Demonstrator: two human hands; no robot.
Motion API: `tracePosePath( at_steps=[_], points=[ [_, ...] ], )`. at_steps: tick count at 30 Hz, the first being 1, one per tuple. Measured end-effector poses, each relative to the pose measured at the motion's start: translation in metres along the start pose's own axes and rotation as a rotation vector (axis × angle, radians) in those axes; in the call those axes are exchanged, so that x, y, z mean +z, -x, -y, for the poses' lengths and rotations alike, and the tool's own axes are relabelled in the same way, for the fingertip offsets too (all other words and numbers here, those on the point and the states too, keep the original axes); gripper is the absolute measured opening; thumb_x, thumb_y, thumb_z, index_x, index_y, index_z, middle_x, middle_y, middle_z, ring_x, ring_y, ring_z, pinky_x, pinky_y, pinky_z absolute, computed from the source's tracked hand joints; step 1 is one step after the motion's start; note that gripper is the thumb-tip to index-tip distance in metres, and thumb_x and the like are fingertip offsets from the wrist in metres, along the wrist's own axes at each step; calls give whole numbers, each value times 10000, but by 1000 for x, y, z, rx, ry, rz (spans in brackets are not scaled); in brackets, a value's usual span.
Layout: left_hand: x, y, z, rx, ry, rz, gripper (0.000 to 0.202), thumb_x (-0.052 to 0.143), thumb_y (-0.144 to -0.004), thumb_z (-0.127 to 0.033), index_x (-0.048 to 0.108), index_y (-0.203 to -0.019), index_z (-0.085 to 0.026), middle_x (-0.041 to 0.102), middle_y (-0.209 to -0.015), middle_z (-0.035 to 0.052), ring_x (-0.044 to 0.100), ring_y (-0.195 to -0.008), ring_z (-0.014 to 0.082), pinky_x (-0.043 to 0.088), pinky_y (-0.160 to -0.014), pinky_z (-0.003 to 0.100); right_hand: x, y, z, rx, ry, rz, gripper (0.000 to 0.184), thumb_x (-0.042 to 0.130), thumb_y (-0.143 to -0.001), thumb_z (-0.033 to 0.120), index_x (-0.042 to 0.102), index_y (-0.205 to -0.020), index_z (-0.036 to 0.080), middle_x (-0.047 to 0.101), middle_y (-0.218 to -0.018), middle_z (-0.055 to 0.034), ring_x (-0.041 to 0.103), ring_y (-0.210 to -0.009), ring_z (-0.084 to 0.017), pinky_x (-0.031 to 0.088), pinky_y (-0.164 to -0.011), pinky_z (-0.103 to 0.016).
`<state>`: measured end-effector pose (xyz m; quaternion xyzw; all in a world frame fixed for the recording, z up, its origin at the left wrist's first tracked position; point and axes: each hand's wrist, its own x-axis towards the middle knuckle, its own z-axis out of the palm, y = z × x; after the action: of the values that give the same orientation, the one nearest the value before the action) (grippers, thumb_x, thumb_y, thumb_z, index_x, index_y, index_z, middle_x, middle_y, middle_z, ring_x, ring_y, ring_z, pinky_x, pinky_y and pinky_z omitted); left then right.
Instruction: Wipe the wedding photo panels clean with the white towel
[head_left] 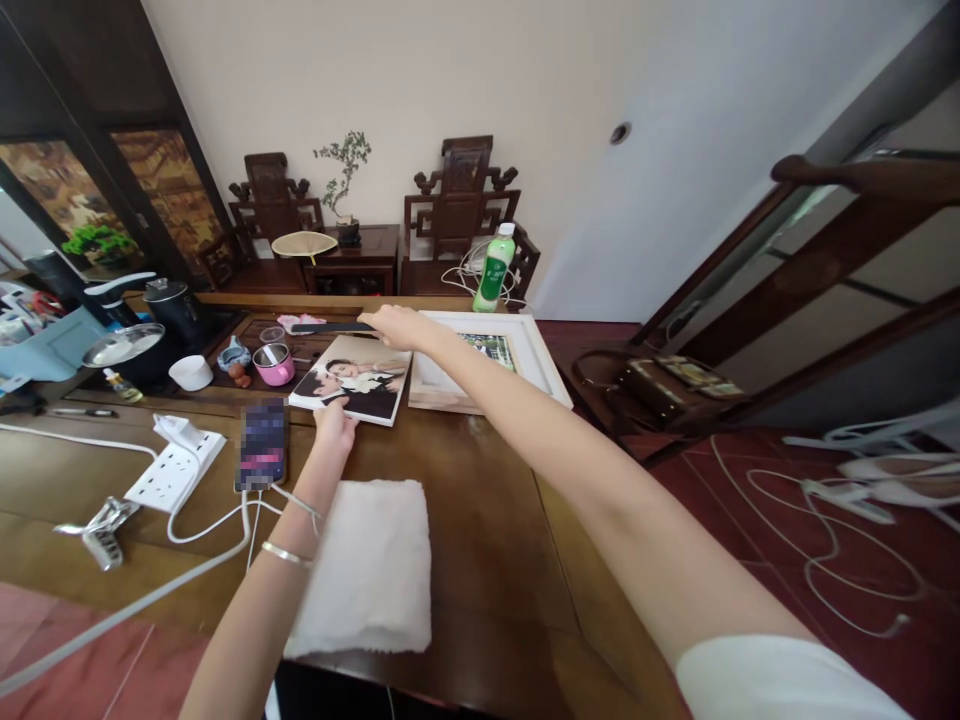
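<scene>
A thick, square-looking photo album (367, 385) with a picture of two people on its cover lies on the wooden table. My left hand (335, 428) grips its near edge, the thumb on top of the cover. Beyond the album's far edge, my right hand (396, 327) is closed around one end of a long, flat dark strip (326, 327), whose kind I cannot make out. The strip points left. Under my right forearm, partly hidden, is a white picture frame (544, 360) holding a small photo. A folded white towel (379, 570) lies nearer to me.
A phone (261, 450) with cables, a white power strip (176, 470) and a pink cup (274, 365) stand left of the album. A green bottle (493, 270) rises behind the frame. Farther left are a kettle (176, 310) and a lidded pot (127, 355). A dark chair (847, 260) stands at right.
</scene>
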<state>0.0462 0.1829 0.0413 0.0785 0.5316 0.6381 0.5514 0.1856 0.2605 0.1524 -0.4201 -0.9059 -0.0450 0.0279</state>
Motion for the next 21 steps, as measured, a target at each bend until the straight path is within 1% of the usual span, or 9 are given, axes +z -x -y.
tracePosePath(
  at_steps=[2, 4, 8, 11, 16, 19, 21],
  points=[
    [4, -5, 4, -39, -54, 7, 294, 581, -931, -251, 547, -1205, -148, 599, -1157, 91, 621, -981, 209, 540, -831, 407, 0, 0, -1, 6, 0, -1, 428, 401, -921, 101, 444, -1344, 147, 606, -1228, -193, 612, -1083, -305, 453, -832, -382],
    [8, -9, 7, -62, -112, 5, 339, 569, -940, -332, 547, -1220, -144, 571, -1207, 101, 604, -1021, 223, 532, -852, 422, 1, 0, -1, 6, 2, 2, 460, 411, -902, 71, 434, -1355, 149, 607, -1232, -189, 604, -1101, -303, 449, -844, -381],
    [11, -14, 11, -75, -229, 17, 331, 571, -939, -321, 546, -1221, -148, 573, -1205, 99, 604, -1021, 223, 530, -854, 424, 6, -1, -2, -1, 9, 6, 491, 431, -884, 71, 418, -1370, 135, 613, -1219, -201, 612, -1090, -314, 452, -835, -387],
    [10, -15, 13, -109, -314, 73, 340, 580, -934, -320, 549, -1215, -131, 574, -1201, 111, 605, -1021, 225, 530, -855, 419, 10, -1, -4, -3, 16, 0, 504, 454, -869, 73, 420, -1368, 130, 623, -1205, -198, 622, -1077, -317, 458, -829, -387],
    [10, -16, 16, -137, -436, 143, 354, 594, -925, -317, 554, -1207, -107, 574, -1195, 128, 605, -1021, 229, 527, -860, 412, 13, -1, -3, -2, 33, -24, 511, 437, -870, 55, 411, -1372, 149, 630, -1213, -186, 637, -1066, -292, 470, -834, -381],
    [8, -16, 13, -131, -505, 166, 353, 595, -925, -317, 555, -1205, -106, 574, -1196, 130, 605, -1022, 228, 527, -861, 410, 15, -1, 0, -7, 46, -50, 484, 451, -872, 62, 424, -1349, 141, 640, -1200, -189, 640, -1063, -293, 479, -831, -384],
    [5, -14, 8, -114, -544, 182, 337, 574, -938, -321, 554, -1209, -123, 571, -1204, 118, 604, -1021, 224, 528, -860, 413, 17, 1, 3, -11, 56, -78, 460, 429, -870, 39, 441, -1321, 132, 656, -1175, -184, 645, -1052, -299, 492, -812, -390]
  ],
)
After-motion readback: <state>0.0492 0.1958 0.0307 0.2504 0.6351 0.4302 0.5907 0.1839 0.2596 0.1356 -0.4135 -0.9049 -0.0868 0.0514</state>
